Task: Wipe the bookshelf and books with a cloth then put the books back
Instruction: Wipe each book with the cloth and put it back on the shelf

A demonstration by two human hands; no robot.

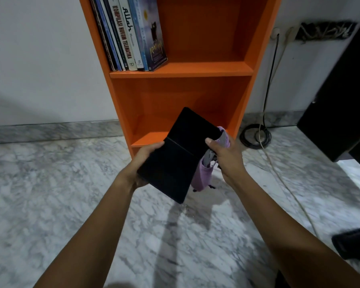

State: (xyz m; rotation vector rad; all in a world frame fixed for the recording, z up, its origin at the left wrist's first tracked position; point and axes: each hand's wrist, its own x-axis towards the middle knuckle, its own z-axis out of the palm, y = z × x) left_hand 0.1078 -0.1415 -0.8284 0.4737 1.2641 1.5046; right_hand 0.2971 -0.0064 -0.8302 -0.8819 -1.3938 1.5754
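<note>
Black book, long axis toward 1 o'clock, is gripped at its 9 o'clock edge by the left hand. At its 3 o'clock edge the right hand clutches the lilac cloth, with the orange bookshelf beyond at 12.

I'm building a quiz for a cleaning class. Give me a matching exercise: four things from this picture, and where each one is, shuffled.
Things:
1. black book
2. cloth
3. row of books
4. cable

Places:
A. standing on the shelf
B. in the left hand
C. coiled on the floor
D. in the right hand

Pairs: 1-B, 2-D, 3-A, 4-C
</note>
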